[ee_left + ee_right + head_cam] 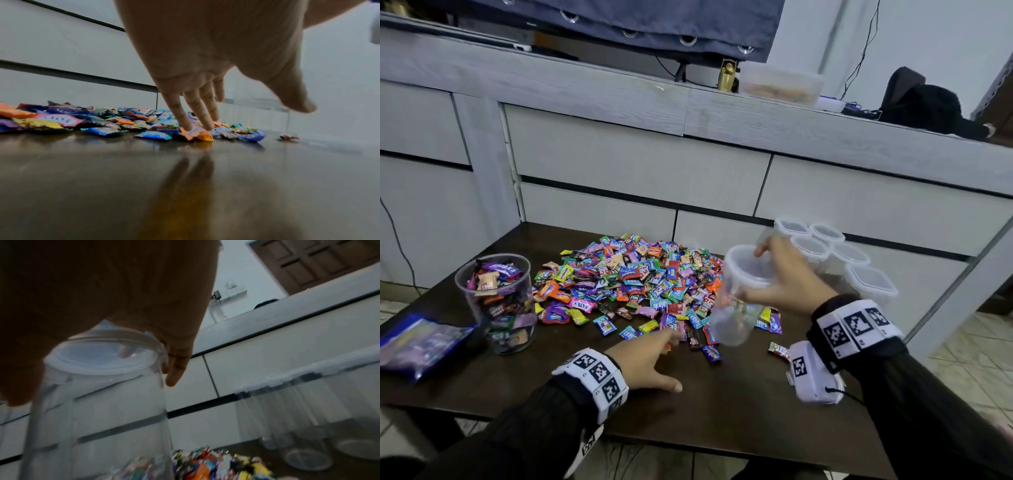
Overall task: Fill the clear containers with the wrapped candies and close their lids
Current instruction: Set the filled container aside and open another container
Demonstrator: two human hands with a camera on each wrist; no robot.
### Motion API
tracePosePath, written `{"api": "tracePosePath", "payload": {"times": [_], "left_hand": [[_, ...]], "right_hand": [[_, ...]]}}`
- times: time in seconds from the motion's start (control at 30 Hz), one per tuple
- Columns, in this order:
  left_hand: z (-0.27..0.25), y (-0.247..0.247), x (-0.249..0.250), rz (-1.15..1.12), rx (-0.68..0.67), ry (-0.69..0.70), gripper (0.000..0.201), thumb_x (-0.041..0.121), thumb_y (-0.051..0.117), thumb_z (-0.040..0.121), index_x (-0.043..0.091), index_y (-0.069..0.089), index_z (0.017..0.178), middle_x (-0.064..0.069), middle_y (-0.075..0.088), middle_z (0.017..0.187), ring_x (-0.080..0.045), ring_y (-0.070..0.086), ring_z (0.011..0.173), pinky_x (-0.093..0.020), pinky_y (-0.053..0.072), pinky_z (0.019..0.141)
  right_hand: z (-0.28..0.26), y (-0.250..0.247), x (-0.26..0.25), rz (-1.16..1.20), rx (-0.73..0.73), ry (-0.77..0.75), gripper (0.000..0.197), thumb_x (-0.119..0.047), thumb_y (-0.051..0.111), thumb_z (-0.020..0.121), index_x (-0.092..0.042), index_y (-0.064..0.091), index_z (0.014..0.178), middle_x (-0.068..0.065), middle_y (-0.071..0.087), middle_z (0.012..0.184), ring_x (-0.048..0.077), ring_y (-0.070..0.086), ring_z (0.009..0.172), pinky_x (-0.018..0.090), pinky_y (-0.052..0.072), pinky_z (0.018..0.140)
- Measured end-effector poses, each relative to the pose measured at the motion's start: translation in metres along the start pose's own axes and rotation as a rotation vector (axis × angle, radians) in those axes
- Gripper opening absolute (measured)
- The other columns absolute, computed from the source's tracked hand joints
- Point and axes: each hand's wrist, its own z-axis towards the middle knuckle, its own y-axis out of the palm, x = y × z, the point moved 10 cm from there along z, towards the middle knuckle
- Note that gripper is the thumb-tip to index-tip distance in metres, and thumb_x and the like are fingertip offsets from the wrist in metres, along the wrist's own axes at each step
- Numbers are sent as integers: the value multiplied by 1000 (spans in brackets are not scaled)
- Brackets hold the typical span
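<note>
A big pile of wrapped candies (pixel 633 281) covers the middle of the dark table (pixel 722 404). My left hand (pixel 654 356) lies low at the pile's near edge, its straight fingers (pixel 185 116) pressing on an orange candy (pixel 197 134). My right hand (pixel 780 274) grips the lidded top of an empty clear container (pixel 739 301), held tilted over the pile's right side. In the right wrist view its fingers (pixel 176 363) wrap the lid rim (pixel 102 356). At the left stands an open container full of candies (pixel 498 301).
Several lidded empty containers (pixel 835 253) stand at the table's back right. A blue candy bag (pixel 417 342) lies at the left edge. One loose candy (pixel 779 351) sits near my right wrist. Grey cabinet drawers (pixel 640 171) rise right behind the table.
</note>
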Motion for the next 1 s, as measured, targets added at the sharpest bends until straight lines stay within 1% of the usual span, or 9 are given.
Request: {"api": "tracePosePath", "payload": {"times": [0.2,0.3,0.43,0.57,0.63,0.7,0.8,0.9,1.0], "left_hand": [[-16,-50,2,-300,187,80,129,70,83,42,34,18,148,16,41,143,15,41,120,-25,36,108],[-24,-64,5,-305,251,124,128,68,86,38,35,25,146,15,45,142,7,42,127,-30,35,112],[-30,-68,25,-289,285,214,109,59,91,39,52,33,131,29,50,132,7,47,125,-17,36,105],[-27,-63,33,-327,277,242,81,50,91,48,50,49,117,33,60,117,11,54,114,-11,40,99],[-25,-58,31,-322,257,232,76,47,91,53,51,48,115,33,58,117,14,52,114,-9,38,99],[-22,-55,28,-329,243,224,75,42,92,57,51,47,115,34,56,117,17,51,114,-4,36,98],[-17,-51,27,-347,205,204,74,39,92,58,46,49,118,27,60,120,12,53,116,-14,39,104],[-12,-46,28,-342,153,201,75,40,91,58,41,51,121,19,63,124,4,54,119,-27,38,110],[-11,-44,27,-334,144,182,75,43,91,55,44,51,119,19,63,123,3,54,120,-29,37,111]], "right_hand": [[-27,63,-53,102,-178,-198,61,-30,86,57,-22,42,98,0,41,103,15,38,95,22,31,78],[-36,86,-62,119,-237,-239,65,-36,87,58,-26,38,100,-3,38,105,11,34,94,18,28,76],[-36,98,-67,152,-250,-253,77,-41,89,55,-23,41,112,-3,38,112,11,36,104,16,30,84],[-33,105,-57,379,-374,-127,95,-41,88,56,-23,34,132,-10,45,121,2,47,112,9,37,94],[-28,104,-45,498,-365,-1,63,-47,72,76,-22,42,124,-9,54,108,6,56,99,25,48,91],[-18,95,-35,440,-285,49,32,-45,49,93,-15,55,99,-2,57,87,16,54,81,42,46,85],[-8,97,-33,330,-272,75,42,-41,35,100,-18,49,68,-3,48,67,12,45,64,34,39,67],[0,108,-35,158,-334,111,48,-42,28,102,-20,38,61,1,45,66,15,41,61,30,32,60],[3,119,-34,99,-403,151,46,-32,27,104,-21,33,60,10,46,73,22,43,68,30,31,65]]}}
